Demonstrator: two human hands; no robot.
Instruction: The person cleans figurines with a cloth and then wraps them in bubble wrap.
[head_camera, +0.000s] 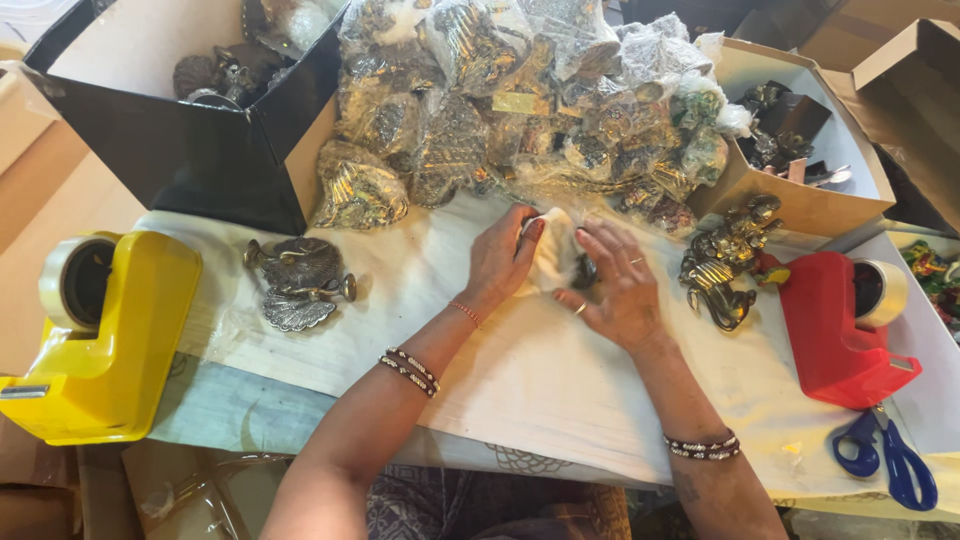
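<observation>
Head view: at centre, the left hand and right hand close together over a small bundle of white wrapping, soft and creased, with a dark metal piece showing at its 4 o'clock edge. Both hands are partly curled, fingers pressing the bundle onto the pale cloth. Its long axis cannot be told. At 9 o'clock lies a flat brass peacock-shaped piece; at 3 o'clock a brass figurine. Glossy plastic-wrapped brass items are heaped at 12 o'clock.
</observation>
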